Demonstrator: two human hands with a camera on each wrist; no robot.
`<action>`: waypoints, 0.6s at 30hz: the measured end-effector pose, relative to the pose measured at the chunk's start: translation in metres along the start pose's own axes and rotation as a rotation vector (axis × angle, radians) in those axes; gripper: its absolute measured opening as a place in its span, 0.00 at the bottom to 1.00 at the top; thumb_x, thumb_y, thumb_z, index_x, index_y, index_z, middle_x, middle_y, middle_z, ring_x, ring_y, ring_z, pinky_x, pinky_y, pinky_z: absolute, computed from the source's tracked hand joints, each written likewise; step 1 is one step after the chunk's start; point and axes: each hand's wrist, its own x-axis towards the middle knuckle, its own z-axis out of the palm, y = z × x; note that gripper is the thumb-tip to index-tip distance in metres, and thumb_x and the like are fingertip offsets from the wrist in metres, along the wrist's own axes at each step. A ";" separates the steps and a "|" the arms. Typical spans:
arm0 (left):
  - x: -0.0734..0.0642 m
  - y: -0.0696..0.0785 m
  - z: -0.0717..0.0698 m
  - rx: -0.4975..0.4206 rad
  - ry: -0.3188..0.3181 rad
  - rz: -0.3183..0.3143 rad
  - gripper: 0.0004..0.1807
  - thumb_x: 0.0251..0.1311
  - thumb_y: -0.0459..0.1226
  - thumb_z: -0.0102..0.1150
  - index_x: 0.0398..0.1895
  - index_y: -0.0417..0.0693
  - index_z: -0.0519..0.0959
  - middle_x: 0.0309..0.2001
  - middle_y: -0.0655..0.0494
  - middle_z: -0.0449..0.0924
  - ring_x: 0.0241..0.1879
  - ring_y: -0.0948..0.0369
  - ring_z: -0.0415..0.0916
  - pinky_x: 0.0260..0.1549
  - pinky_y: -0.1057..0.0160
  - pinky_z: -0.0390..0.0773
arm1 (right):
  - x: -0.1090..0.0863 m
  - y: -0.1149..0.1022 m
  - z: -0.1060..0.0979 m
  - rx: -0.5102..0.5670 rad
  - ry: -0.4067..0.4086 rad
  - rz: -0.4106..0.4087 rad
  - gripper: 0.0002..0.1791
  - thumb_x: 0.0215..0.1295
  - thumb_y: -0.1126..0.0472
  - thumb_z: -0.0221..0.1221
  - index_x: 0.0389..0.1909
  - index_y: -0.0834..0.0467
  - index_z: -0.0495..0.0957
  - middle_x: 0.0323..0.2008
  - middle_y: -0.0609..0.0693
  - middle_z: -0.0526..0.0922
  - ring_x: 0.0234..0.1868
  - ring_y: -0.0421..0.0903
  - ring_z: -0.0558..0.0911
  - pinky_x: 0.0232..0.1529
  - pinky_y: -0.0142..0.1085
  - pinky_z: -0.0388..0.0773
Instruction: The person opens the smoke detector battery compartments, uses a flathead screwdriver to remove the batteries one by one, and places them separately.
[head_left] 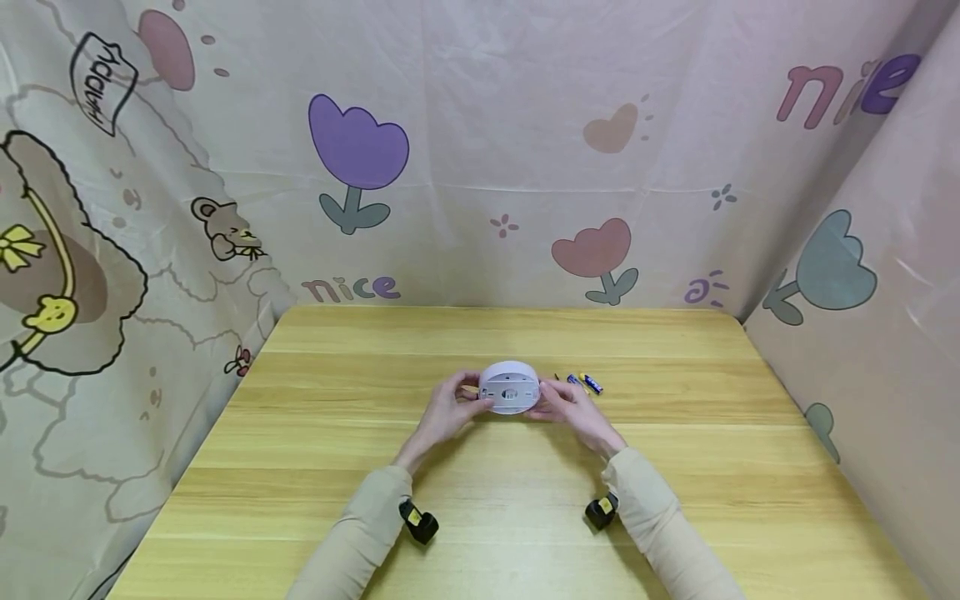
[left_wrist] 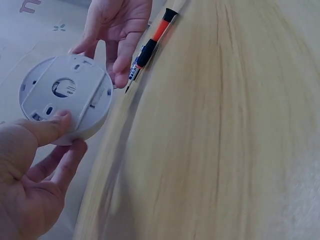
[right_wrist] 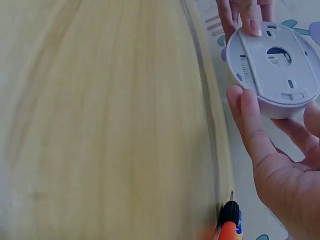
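Both hands hold up a round white smoke detector [head_left: 523, 402], its back side with a flat mounting plate turned towards me. My left hand [head_left: 447, 408] grips the left edge; in the left wrist view its thumb presses on the plate of the smoke detector [left_wrist: 82, 102] while fingers curl under the rim. At the opposite edge, my right hand [head_left: 572, 408] has its fingertips on the rim. The right wrist view shows a central round hole and several slots in the smoke detector [right_wrist: 272, 82], with two right fingertips at its edge.
On the wooden table [head_left: 360, 350], blue-and-white batteries [head_left: 592, 384] lie just beyond the right hand. A black and orange screwdriver [left_wrist: 156, 37] lies beside them. Black wrist cameras [head_left: 418, 522] hang from both sleeves. Patterned cloth [head_left: 465, 125] hangs behind the table and at its sides.
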 end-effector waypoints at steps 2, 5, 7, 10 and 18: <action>0.000 0.001 0.000 0.007 -0.008 0.013 0.22 0.57 0.27 0.69 0.56 0.38 0.77 0.53 0.35 0.82 0.46 0.44 0.85 0.48 0.58 0.87 | 0.000 0.000 0.000 -0.002 -0.010 0.018 0.30 0.82 0.53 0.43 0.70 0.74 0.62 0.62 0.79 0.71 0.55 0.62 0.85 0.60 0.46 0.82; 0.000 0.002 0.001 0.018 -0.020 0.016 0.24 0.57 0.26 0.67 0.57 0.40 0.75 0.54 0.33 0.81 0.50 0.41 0.84 0.52 0.54 0.86 | 0.000 0.001 0.001 0.004 -0.022 0.037 0.31 0.82 0.52 0.42 0.69 0.74 0.62 0.63 0.78 0.71 0.57 0.66 0.83 0.61 0.47 0.81; 0.000 0.002 0.002 0.022 -0.023 0.007 0.24 0.58 0.25 0.67 0.58 0.40 0.75 0.55 0.32 0.81 0.52 0.40 0.84 0.54 0.53 0.85 | 0.001 0.001 0.002 0.023 -0.031 0.043 0.31 0.82 0.52 0.43 0.70 0.75 0.61 0.64 0.78 0.70 0.59 0.68 0.81 0.63 0.46 0.80; 0.000 0.002 0.003 0.027 -0.020 -0.001 0.25 0.59 0.24 0.64 0.60 0.41 0.74 0.58 0.30 0.79 0.54 0.40 0.83 0.54 0.52 0.85 | 0.002 0.001 0.003 0.060 -0.039 0.051 0.32 0.81 0.54 0.46 0.70 0.76 0.59 0.66 0.78 0.67 0.63 0.69 0.77 0.66 0.45 0.76; -0.002 -0.002 0.000 0.052 -0.067 0.043 0.28 0.63 0.23 0.60 0.67 0.37 0.72 0.62 0.28 0.75 0.56 0.38 0.82 0.55 0.55 0.84 | 0.003 0.000 0.005 0.096 0.006 0.086 0.33 0.79 0.55 0.50 0.69 0.78 0.59 0.68 0.78 0.65 0.65 0.63 0.77 0.67 0.39 0.75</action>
